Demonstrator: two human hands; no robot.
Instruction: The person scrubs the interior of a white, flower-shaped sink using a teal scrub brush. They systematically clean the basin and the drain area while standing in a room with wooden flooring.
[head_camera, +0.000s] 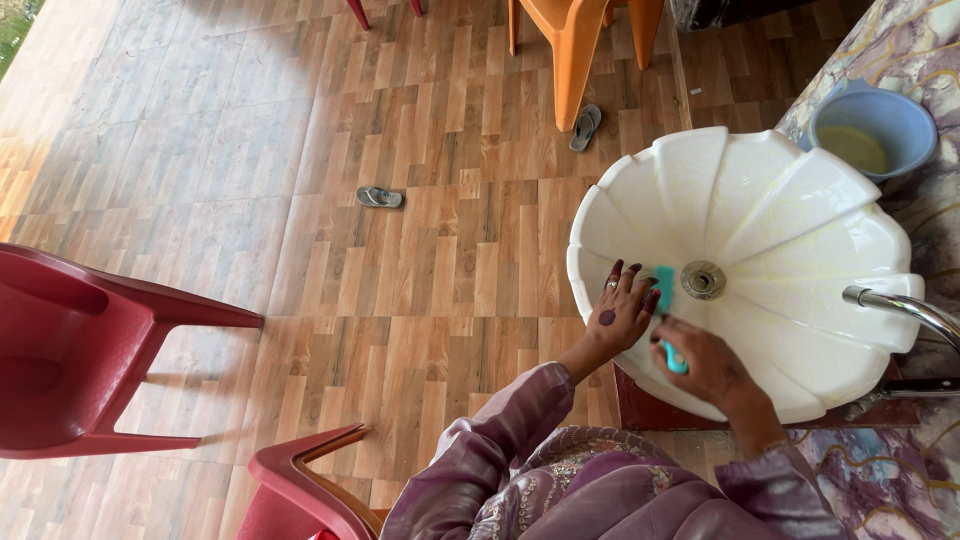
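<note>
Her right hand (712, 362) clamped fingers on the teal brush (668, 320); left hand (622, 310), fingers spread, steadied the white basin (760, 200) — short firm strokes suited best.

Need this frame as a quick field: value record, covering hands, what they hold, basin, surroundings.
left hand: left hand flat on the inner wall of the white scalloped basin, fingers spread
right hand: right hand gripping a teal scrubbing tool, its head against the basin wall
drain: metal drain, uncovered
tap: chrome tap over the right rim; no water seen running
counter: blue bucket on the marbled countertop
floor: two loose sandals, red chairs, orange chair
</note>
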